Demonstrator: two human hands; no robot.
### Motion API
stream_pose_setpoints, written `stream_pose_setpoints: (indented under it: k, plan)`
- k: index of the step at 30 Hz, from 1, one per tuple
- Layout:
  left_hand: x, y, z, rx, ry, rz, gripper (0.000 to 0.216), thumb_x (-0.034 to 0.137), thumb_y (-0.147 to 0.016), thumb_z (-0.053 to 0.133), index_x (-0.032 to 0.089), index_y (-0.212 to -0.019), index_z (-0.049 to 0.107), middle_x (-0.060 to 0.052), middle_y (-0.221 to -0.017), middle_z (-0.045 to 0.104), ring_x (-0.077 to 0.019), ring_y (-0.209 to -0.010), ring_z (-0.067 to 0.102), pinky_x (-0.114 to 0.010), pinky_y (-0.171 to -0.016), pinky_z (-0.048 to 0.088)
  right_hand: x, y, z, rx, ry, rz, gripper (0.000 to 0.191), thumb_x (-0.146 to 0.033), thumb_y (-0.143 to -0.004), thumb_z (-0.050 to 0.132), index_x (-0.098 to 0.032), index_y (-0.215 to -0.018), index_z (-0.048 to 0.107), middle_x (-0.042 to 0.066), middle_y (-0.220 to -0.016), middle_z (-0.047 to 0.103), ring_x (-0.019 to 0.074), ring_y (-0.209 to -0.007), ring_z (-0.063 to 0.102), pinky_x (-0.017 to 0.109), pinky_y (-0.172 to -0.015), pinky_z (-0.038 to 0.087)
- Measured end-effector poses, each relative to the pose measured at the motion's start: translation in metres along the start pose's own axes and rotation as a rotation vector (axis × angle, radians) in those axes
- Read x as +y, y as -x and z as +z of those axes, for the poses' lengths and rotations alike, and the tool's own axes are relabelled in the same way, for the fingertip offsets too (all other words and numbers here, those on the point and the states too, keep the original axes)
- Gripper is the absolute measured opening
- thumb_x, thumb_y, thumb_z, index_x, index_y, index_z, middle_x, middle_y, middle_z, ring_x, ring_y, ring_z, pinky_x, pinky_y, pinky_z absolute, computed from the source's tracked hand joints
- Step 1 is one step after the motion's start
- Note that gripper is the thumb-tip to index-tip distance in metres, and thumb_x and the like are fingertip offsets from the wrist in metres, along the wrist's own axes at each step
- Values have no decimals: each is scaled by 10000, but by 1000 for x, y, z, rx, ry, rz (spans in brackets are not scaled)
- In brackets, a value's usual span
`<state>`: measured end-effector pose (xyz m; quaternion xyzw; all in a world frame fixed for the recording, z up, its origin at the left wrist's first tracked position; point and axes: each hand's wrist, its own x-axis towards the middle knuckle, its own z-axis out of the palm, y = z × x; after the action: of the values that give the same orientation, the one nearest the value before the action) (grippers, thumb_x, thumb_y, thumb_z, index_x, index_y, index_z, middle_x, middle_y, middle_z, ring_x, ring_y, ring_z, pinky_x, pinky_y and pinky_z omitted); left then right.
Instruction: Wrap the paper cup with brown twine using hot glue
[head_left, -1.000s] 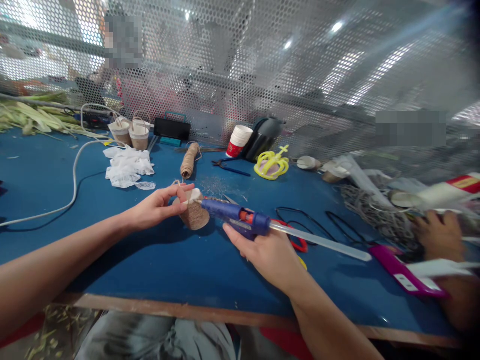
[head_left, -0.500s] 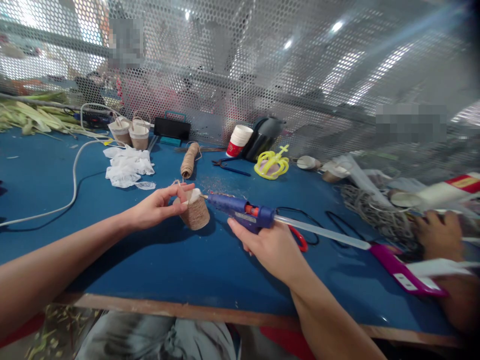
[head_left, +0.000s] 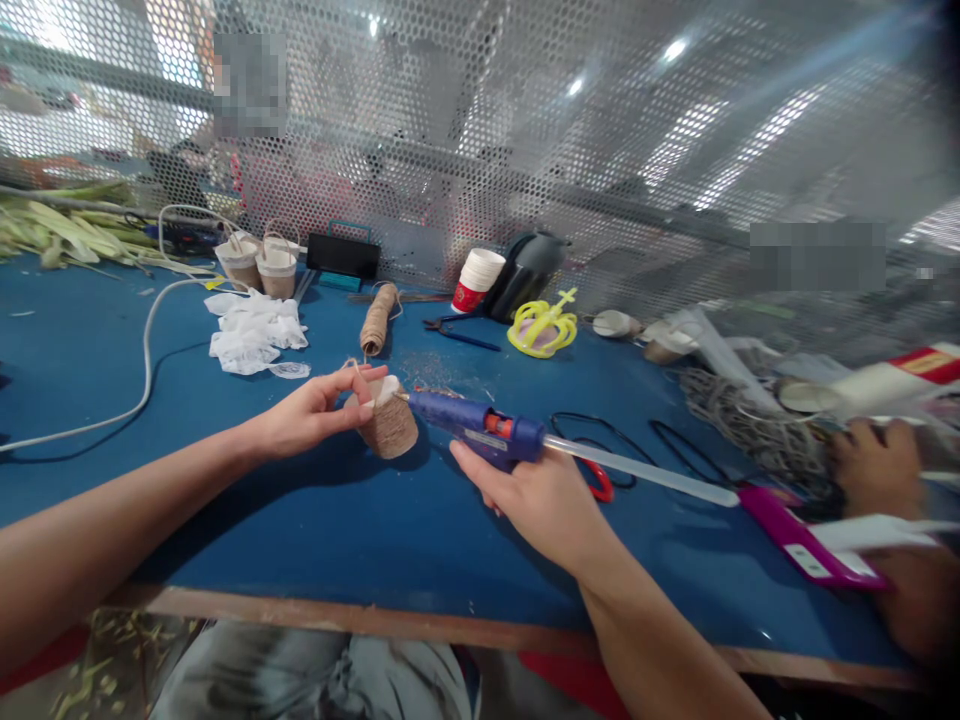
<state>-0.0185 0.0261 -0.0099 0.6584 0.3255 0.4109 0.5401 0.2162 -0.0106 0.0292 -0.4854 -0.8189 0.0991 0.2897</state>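
Observation:
A small cup wrapped in brown twine (head_left: 390,424) lies tilted on the blue table (head_left: 360,530), its white rim towards me. My left hand (head_left: 319,412) pinches it at the rim, thumb and fingers closed on it, with a strand of twine at the fingertips. My right hand (head_left: 536,490) grips a blue hot glue gun (head_left: 480,428), a clear glue stick (head_left: 645,470) jutting out behind. The gun's nozzle touches the cup's upper rim.
A twine spool (head_left: 377,320), white crumpled plastic (head_left: 255,335), two wrapped cups (head_left: 259,265), a stack of paper cups (head_left: 475,281), a yellow crown (head_left: 544,330), red-handled scissors (head_left: 600,482) and black cables lie around. A white cable (head_left: 146,350) runs left. Another person's hand (head_left: 877,460) works at the right.
The glue gun drew back to the right a little, then its nozzle came in again to the cup's rim. My left hand has kept the cup still.

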Motion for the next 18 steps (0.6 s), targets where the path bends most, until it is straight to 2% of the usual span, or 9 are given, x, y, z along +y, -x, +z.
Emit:
stream_pose_setpoints:
  k: [5, 10, 14, 18]
  plan:
    - [-1, 0, 0, -3, 22, -17, 234, 368, -766, 606, 159, -726, 508, -126, -1382, 418, -272, -1323, 296, -463, -1082, 135, -2, 0, -1, -13, -21, -9, 223, -343, -821, 490, -203, -726, 635, -2, -494, 598, 170, -498, 594, 272, -467, 463]
    - [-2, -1, -1, 2, 12, -9, 231, 370, -767, 604, 165, -723, 508, -122, -1350, 458, -276, -1320, 299, -466, -1084, 132, 0, -1, -1, -19, 19, 52, 229, -326, -806, 524, -194, -654, 632, -6, -450, 567, 163, -465, 577, 265, -462, 450]
    - [-3, 0, -1, 3, 11, -1, 217, 358, -769, 605, 164, -729, 515, -116, -1342, 469, -278, -1313, 312, -472, -1087, 116, 2, -1, -1, -36, 40, 46, 275, -317, -817, 514, -197, -591, 613, -18, -408, 534, 146, -423, 550, 255, -453, 438]
    - [-2, 0, -1, -5, 10, -3, 212, 354, -770, 604, 167, -724, 516, -111, -1336, 476, -280, -1317, 301, -476, -1086, 113, 2, -1, 0, -39, 30, 78, 230, -298, -805, 540, -192, -613, 610, -25, -410, 535, 139, -402, 536, 252, -438, 432]
